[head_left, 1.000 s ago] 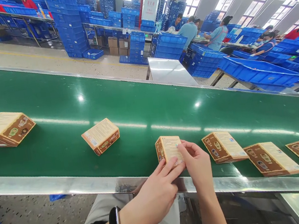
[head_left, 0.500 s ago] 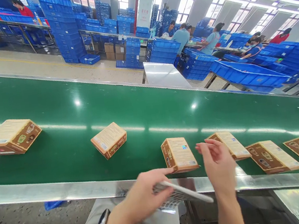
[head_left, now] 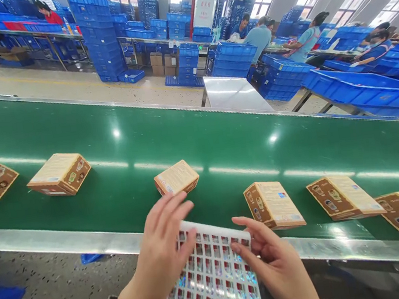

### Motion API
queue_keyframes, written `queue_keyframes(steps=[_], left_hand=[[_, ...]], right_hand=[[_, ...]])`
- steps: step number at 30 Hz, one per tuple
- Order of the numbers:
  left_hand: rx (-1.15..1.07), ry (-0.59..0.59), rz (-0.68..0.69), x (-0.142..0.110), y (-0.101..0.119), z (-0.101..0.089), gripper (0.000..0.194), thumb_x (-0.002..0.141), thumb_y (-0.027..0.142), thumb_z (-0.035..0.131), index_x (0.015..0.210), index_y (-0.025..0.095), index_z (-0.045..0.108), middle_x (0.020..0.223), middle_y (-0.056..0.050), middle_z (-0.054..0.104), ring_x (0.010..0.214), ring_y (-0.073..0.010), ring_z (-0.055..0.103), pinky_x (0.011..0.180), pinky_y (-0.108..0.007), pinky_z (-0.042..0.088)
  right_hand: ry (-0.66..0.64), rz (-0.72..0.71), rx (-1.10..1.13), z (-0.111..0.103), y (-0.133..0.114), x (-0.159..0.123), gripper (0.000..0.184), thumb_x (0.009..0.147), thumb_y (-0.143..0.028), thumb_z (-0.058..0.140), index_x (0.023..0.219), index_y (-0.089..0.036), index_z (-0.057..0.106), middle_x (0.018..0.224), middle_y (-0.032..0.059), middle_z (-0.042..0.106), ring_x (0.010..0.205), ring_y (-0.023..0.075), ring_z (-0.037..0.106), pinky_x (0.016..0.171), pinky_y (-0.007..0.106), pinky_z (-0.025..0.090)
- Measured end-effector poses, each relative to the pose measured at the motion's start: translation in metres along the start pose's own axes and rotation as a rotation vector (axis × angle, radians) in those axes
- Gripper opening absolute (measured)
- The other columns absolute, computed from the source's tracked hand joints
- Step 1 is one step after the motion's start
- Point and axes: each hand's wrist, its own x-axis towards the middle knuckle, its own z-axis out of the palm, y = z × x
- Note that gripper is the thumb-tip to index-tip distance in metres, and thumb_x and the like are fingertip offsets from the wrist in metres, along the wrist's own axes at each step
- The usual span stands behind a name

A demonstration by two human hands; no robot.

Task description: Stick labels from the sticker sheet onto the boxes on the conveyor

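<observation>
A sheet of small shiny stickers (head_left: 216, 277) in rows tilts in front of me, just off the conveyor's near edge. My right hand (head_left: 274, 252) grips its upper right corner, thumb on the printed face and fingers behind. Over the sheet's left side is my left hand (head_left: 162, 240), fingers stretched and apart, with the thumb across the stickers. Its fingertips overlap the view of a small brown and cream box (head_left: 179, 175); contact cannot be made out. Another such box (head_left: 276, 203) lies on the belt beyond my right hand.
The green conveyor belt (head_left: 125, 203) carries several more boxes, including one at left (head_left: 59, 174) and one at right (head_left: 341, 194). A metal rim (head_left: 67, 239) borders its near side. Across the belt are a steel table (head_left: 234, 91), stacked blue crates (head_left: 100, 40) and several seated people.
The sticker sheet has turned to face me, and my right hand has come onto its corner. My left hand has spread its fingers and moved left. The view has shifted, and the boxes sit differently in it.
</observation>
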Motion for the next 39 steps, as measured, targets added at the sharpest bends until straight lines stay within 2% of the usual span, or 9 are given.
queue_keyframes(steps=[3,7,13,20,26,31,36,38,39], left_hand=[[0.009,-0.136,0.215,0.001,0.015,0.005,0.018,0.1,0.019,0.05,0.116,0.019,0.058,0.105,-0.005,0.074,0.099,-0.02,0.069,0.094,-0.036,0.05],[-0.091,-0.253,0.127,-0.001,0.021,0.011,0.027,0.106,0.028,0.038,0.093,0.019,0.06,0.078,0.001,0.072,0.066,-0.0136,0.067,0.059,-0.026,0.048],[-0.16,-0.346,0.128,0.001,0.015,0.008,0.041,0.108,0.034,0.032,0.082,0.018,0.06,0.071,0.002,0.07,0.059,-0.0115,0.065,0.056,-0.023,0.046],[-0.133,-0.399,0.105,0.001,0.017,0.003,0.045,0.108,0.036,0.029,0.08,0.019,0.06,0.068,0.002,0.069,0.056,-0.0117,0.063,0.053,-0.023,0.044],[-0.051,-0.435,0.101,-0.003,0.013,0.007,0.046,0.108,0.032,0.027,0.078,0.018,0.059,0.068,0.0,0.068,0.057,-0.0136,0.062,0.054,-0.025,0.043],[-0.069,-0.538,-0.004,-0.005,0.009,0.007,0.022,0.099,0.036,0.054,0.088,0.019,0.063,0.073,0.001,0.071,0.06,-0.0152,0.065,0.055,-0.024,0.043],[-0.152,-0.658,-0.33,0.001,0.001,-0.003,0.009,0.091,0.026,0.061,0.084,0.021,0.063,0.072,0.004,0.072,0.061,-0.0137,0.064,0.055,-0.021,0.04],[-0.153,-0.683,-0.424,0.003,-0.003,-0.008,0.009,0.088,0.024,0.062,0.081,0.02,0.064,0.069,0.004,0.071,0.059,-0.0135,0.062,0.054,-0.02,0.038],[-0.144,-0.69,-0.448,0.003,-0.004,-0.01,0.009,0.087,0.024,0.063,0.079,0.02,0.064,0.068,0.004,0.071,0.059,-0.0134,0.062,0.053,-0.02,0.037]], right_hand=[[-0.088,0.001,-0.072,0.003,0.001,0.001,0.033,0.084,-0.047,0.07,0.106,-0.023,0.073,0.058,-0.0036,0.06,0.058,0.0152,0.062,0.058,0.022,0.052],[-0.263,-0.023,-0.143,-0.003,-0.006,0.004,0.023,0.087,-0.044,0.067,0.095,-0.024,0.076,0.074,0.0015,0.075,0.073,0.0199,0.073,0.072,0.024,0.057],[-0.371,-0.116,-0.252,-0.01,-0.015,0.01,0.024,0.093,-0.038,0.06,0.08,-0.023,0.073,0.072,0.0003,0.073,0.064,0.0156,0.069,0.062,0.019,0.055],[-0.36,-0.262,-0.342,-0.011,-0.015,0.01,0.011,0.093,-0.029,0.062,0.09,-0.024,0.071,0.08,-0.0017,0.075,0.071,0.0144,0.071,0.067,0.018,0.057],[-0.164,-0.656,-0.523,-0.014,-0.017,0.014,0.012,0.094,-0.02,0.058,0.099,-0.024,0.068,0.101,0.0044,0.075,0.096,0.0202,0.072,0.083,0.03,0.06],[-0.115,-0.779,-0.629,-0.01,-0.02,0.014,0.018,0.092,-0.012,0.057,0.094,-0.025,0.07,0.104,0.0076,0.075,0.102,0.0268,0.07,0.081,0.04,0.06],[-0.184,-0.612,-0.347,-0.011,-0.012,0.03,0.013,0.091,-0.019,0.062,0.083,-0.027,0.068,0.101,0.0048,0.075,0.102,0.0245,0.069,0.085,0.038,0.058],[0.028,-0.412,-0.248,-0.011,0.0,0.052,0.006,0.09,-0.032,0.064,0.09,-0.026,0.067,0.109,0.0073,0.072,0.107,0.0263,0.066,0.091,0.044,0.054],[0.18,-0.302,-0.216,-0.011,0.006,0.064,0.021,0.087,-0.039,0.067,0.102,-0.025,0.066,0.116,0.01,0.07,0.111,0.0283,0.064,0.094,0.047,0.052]])
